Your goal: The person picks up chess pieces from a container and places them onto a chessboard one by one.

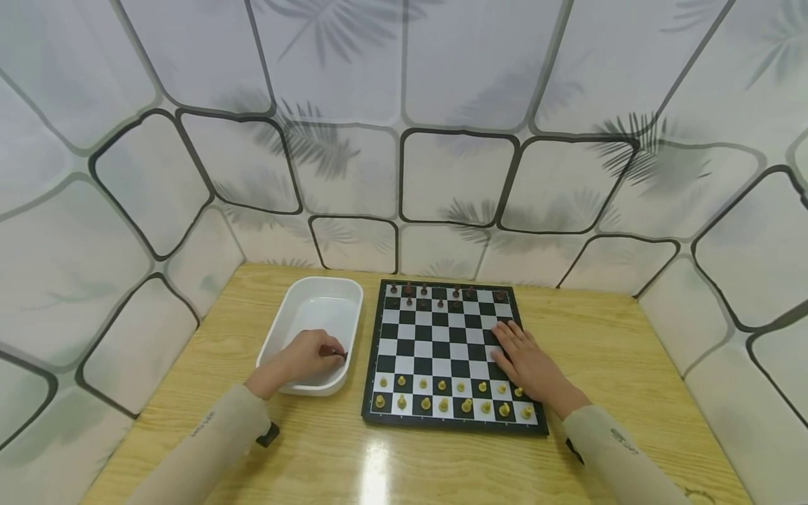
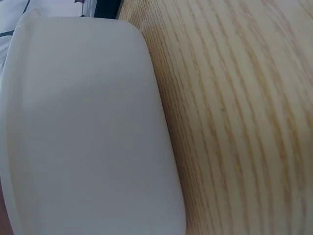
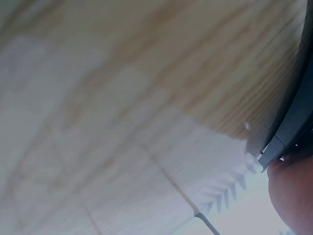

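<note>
My left hand is over the white plastic tub, pinching a small dark chess piece near the tub's right wall. Its exact kind is too small to make out. Flat on the right edge of the chessboard rests my right hand, fingers straight. Yellow chess pieces fill two rows at the near side. Dark reddish chess pieces stand in two rows at the far side, with gaps between them. In the left wrist view, the tub's outer wall hides the fingers.
A wooden table carries the tub on the left and the board beside it on the right. Patterned white fabric walls close off the back and both sides. In the right wrist view, the board's dark edge shows by the hand.
</note>
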`<state>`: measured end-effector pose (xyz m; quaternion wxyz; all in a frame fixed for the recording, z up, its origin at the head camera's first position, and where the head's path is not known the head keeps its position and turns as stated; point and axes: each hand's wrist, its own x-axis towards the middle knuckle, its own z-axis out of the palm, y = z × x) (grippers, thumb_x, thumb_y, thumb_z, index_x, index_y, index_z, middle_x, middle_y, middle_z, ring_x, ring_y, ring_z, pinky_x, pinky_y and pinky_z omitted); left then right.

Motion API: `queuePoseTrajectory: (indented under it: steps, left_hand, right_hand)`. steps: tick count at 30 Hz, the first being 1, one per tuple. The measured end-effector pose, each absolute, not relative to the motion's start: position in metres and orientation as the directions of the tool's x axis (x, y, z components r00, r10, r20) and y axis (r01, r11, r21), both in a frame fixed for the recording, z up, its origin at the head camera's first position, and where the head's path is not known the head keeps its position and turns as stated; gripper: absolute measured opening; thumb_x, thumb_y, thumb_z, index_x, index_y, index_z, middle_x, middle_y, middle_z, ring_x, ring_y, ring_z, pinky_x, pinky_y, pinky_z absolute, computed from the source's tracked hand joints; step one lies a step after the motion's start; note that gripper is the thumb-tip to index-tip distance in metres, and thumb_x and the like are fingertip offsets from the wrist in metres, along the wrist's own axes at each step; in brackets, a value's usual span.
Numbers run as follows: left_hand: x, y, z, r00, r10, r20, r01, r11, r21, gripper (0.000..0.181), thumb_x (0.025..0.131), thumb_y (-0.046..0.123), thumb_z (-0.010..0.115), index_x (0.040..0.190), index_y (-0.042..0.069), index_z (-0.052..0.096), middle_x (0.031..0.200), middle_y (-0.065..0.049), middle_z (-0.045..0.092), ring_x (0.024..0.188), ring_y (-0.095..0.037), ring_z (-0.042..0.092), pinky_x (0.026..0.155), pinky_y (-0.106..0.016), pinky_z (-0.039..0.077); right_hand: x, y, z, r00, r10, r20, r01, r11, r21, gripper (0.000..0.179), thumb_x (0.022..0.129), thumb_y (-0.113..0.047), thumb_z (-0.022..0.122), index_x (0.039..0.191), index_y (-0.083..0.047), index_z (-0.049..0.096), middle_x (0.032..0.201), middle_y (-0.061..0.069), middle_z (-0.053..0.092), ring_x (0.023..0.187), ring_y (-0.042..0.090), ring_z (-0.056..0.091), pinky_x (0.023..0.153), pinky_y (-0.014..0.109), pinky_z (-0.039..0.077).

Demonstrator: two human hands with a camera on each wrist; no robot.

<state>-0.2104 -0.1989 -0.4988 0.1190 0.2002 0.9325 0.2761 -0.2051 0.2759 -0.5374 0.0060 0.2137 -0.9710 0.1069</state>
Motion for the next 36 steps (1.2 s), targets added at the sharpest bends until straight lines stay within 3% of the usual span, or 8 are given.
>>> queuePoseTrajectory:
  steps: [8,21,28,36]
  left_hand:
    - [-0.2108,-0.1988,-0.4986,-0.9,0.431,-0.059,0.328,0.761,0.56,0.01,0.097,0.014,0.075,0.103,0.011,0.082,0.094,0.001,0.077,0.081,-0.008,0.058,0.073,-0.026,0.049]
    - [-0.213,-0.2007,-0.4996,-0.961,0.269,0.062,0.253,0.765,0.592,0.016,0.104,0.016,0.066,0.111,0.008,0.078,0.101,-0.004,0.079,0.085,-0.011,0.067,0.078,-0.033,0.057]
    - [-0.2159,-0.2005,-0.5024,-0.943,0.237,0.233,0.331,0.731,0.597,0.01,0.099,0.011,0.072,0.103,0.003,0.077,0.099,-0.011,0.081,0.086,-0.023,0.077,0.079,-0.041,0.062]
    - [-0.2149,-0.2014,-0.5016,-0.957,0.162,0.24,0.283,0.697,0.658,0.008,0.094,0.01,0.078,0.1,0.006,0.077,0.096,-0.008,0.08,0.086,-0.022,0.074,0.078,-0.037,0.06]
  right_hand:
    - [-0.2044,0.2767,-0.5379,-0.908,-0.415,0.052,-0.416,0.885,-0.208,0.063,0.113,-0.038,0.047,0.161,0.001,0.037,0.168,0.022,0.037,0.159,0.045,0.027,0.128,0.063,0.024]
    - [-0.2042,0.2757,-0.5348,-0.908,-0.415,0.058,-0.417,0.885,-0.207,0.062,0.112,-0.038,0.047,0.161,0.001,0.038,0.168,0.022,0.037,0.158,0.045,0.029,0.127,0.064,0.025]
    - [-0.2039,0.2759,-0.5347,-0.907,-0.417,0.057,-0.42,0.884,-0.208,0.062,0.113,-0.038,0.047,0.161,0.0,0.038,0.168,0.022,0.037,0.158,0.045,0.029,0.126,0.064,0.026]
    - [-0.2036,0.2762,-0.5339,-0.906,-0.42,0.055,-0.422,0.882,-0.21,0.062,0.113,-0.038,0.047,0.161,0.0,0.038,0.168,0.022,0.036,0.158,0.045,0.028,0.126,0.064,0.026]
